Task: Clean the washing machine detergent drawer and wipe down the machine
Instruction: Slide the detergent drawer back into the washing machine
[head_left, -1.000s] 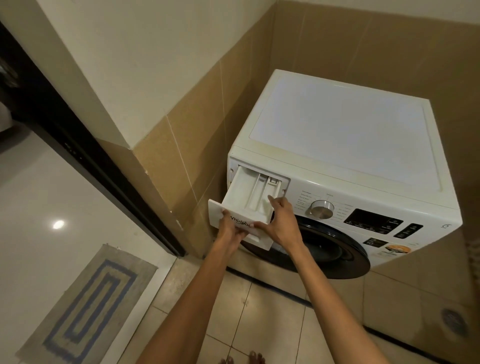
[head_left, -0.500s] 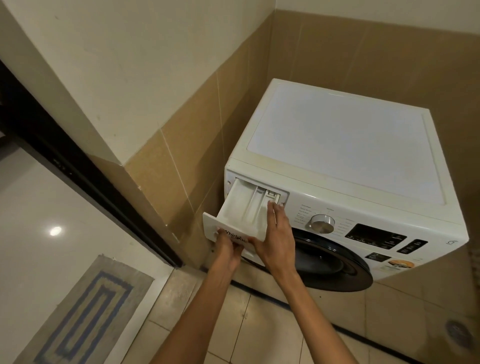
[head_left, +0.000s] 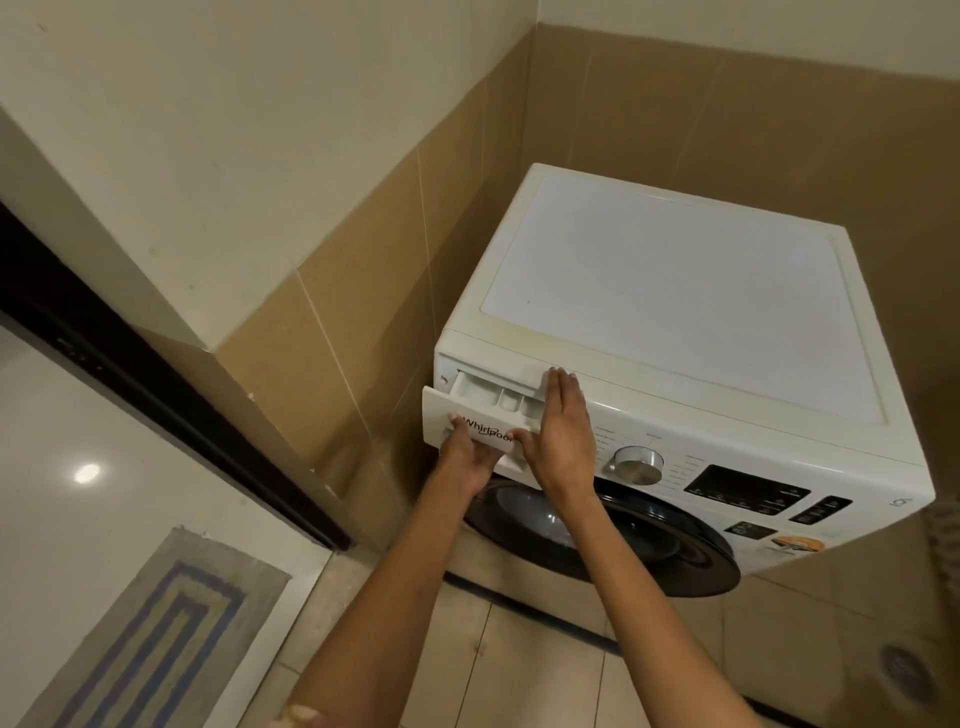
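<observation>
A white front-loading washing machine stands in a tiled corner. Its detergent drawer at the upper left of the front sticks out only a little, and a narrow strip of its white compartments shows. My left hand grips the drawer's front panel from below, thumb on the printed face. My right hand lies flat with straight fingers over the drawer's right end. Its fingertips reach the machine's top front edge and its thumb touches the drawer front.
A silver dial and a dark display sit right of the drawer, above the round dark door. Tan tiled walls close in left and behind. A striped rug lies beyond a black door frame. A floor drain is at lower right.
The drawer has slid most of the way back into the machine. My right hand has flattened and moved up to the machine's top edge. My left hand has kept its grip.
</observation>
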